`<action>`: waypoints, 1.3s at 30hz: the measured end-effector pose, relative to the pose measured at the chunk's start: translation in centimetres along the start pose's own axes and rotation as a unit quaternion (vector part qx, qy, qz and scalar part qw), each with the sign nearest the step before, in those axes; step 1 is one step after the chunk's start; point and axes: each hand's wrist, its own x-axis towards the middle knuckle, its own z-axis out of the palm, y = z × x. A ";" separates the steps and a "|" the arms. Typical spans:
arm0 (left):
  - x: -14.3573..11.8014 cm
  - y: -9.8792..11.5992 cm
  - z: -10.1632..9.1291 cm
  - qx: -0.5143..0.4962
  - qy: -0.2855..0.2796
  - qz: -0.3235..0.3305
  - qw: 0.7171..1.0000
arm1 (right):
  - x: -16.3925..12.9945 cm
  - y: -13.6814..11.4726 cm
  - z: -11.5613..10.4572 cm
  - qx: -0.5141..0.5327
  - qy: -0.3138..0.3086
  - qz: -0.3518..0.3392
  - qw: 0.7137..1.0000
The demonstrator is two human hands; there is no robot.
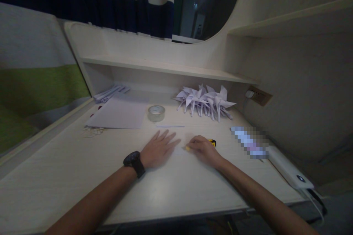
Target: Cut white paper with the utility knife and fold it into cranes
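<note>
The pale wooden surface (68,176) carries everything, with a shelf (165,67) above its back edge; on the left lies a stack of white paper sheets (118,114), at the back right a heap of folded paper pinwheels (205,101), and along the right edge a white power bank (289,170); a roll of clear tape (156,113) stands just beside the sheets, and a thin paper strip (170,126) lies in front of it. The left hand (158,149), a black watch (134,163) on its wrist, lies flat, its grip spread, fingers pressing a small piece of paper (178,151) to the surface between both hands; the right hand (202,148) has its grip curled shut on a yellow tool (211,141), seemingly a small cutter, though blur hides the detail. To do this well, I judge, the flat palm should pin the paper firmly while the tool moves steadily, fingertips kept off its path. No writing is readable; one label is blurred out.
</note>
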 end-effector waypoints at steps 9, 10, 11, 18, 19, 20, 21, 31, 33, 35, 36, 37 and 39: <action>0.0 -0.2 0.1 0.002 -0.013 0.004 1.000 | 1.1 1.2 0.5 0.043 -0.005 -0.013 0.999; 0.0 -0.2 0.2 0.002 -0.012 0.003 1.000 | 1.0 1.3 0.6 0.046 -0.004 -0.012 0.999; 0.0 -0.2 0.2 0.002 -0.011 0.002 1.000 | 0.9 1.3 0.7 0.047 -0.002 -0.010 0.999; 0.0 -0.1 0.1 0.009 -0.019 0.004 1.000 | 0.4 0.8 0.9 0.049 0.006 -0.003 0.999; 0.0 -0.2 0.0 0.009 -0.020 0.004 1.000 | 0.4 0.7 0.9 0.051 0.005 -0.004 0.999; 0.0 -0.2 0.1 0.009 -0.021 0.003 1.000 | 0.4 0.6 0.8 0.053 0.004 -0.006 0.999; 0.1 -0.2 0.1 0.008 -0.021 0.003 1.000 | 0.4 0.6 0.8 0.056 0.003 -0.007 0.998; 0.0 0.0 -0.2 -0.001 -0.010 0.003 1.000 | -1.1 0.9 -0.2 0.068 0.005 0.008 0.998; -0.1 0.1 -0.3 -0.001 -0.007 0.005 1.000 | -1.6 0.6 -0.6 0.071 0.000 0.008 0.997; -0.2 0.1 -0.3 0.003 -0.006 0.006 1.000 | -2.2 0.3 -1.0 0.075 -0.005 0.007 0.997; -0.2 0.2 -0.3 0.006 -0.006 0.005 1.000 | -2.5 0.1 -1.3 0.076 -0.008 0.007 0.997; -0.2 0.3 -0.3 0.007 -0.005 0.003 1.000 | -2.9 -0.1 -1.6 0.075 -0.009 0.007 0.997; -0.2 0.4 -0.3 0.003 -0.001 -0.005 1.000 | -3.5 -0.3 -2.2 0.070 -0.017 0.013 0.997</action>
